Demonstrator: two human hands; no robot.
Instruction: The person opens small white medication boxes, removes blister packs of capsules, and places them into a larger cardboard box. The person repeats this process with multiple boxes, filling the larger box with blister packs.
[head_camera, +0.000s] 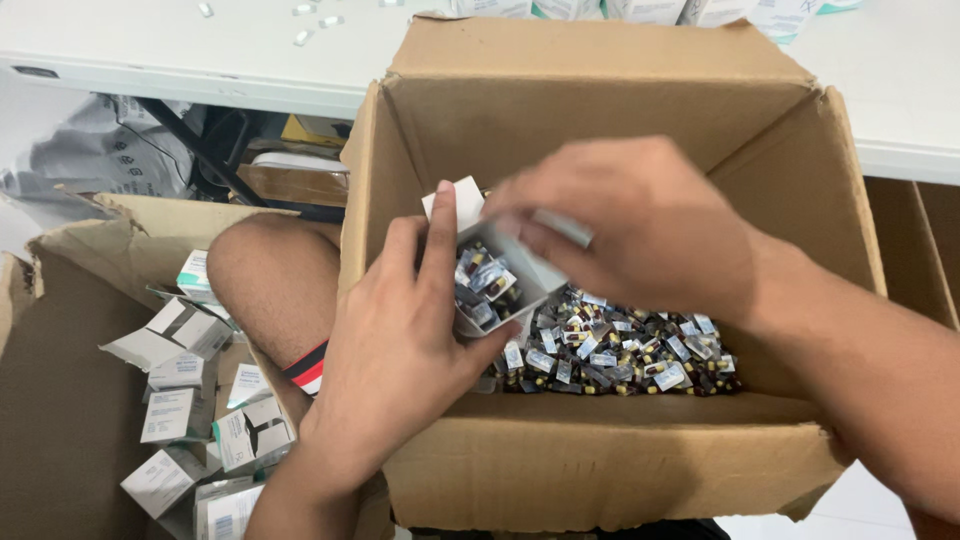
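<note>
A small white cardboard carton (500, 275) full of capsule strips is tilting over the open brown cardboard box (600, 80), the left hand (400, 350) gripping it, the right hand (630, 225) pinching its top. Loose dark capsule strips (610, 350) are lying beneath; emptied white cartons (185, 400) are piling up left.

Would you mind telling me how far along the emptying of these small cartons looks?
Done: a heap of dark blister strips lies in the brown cardboard box, and opened white cartons fill the box at left. In hand: left hand and right hand hold an open white carton with strips inside. Remaining stock: cannot tell.
</note>
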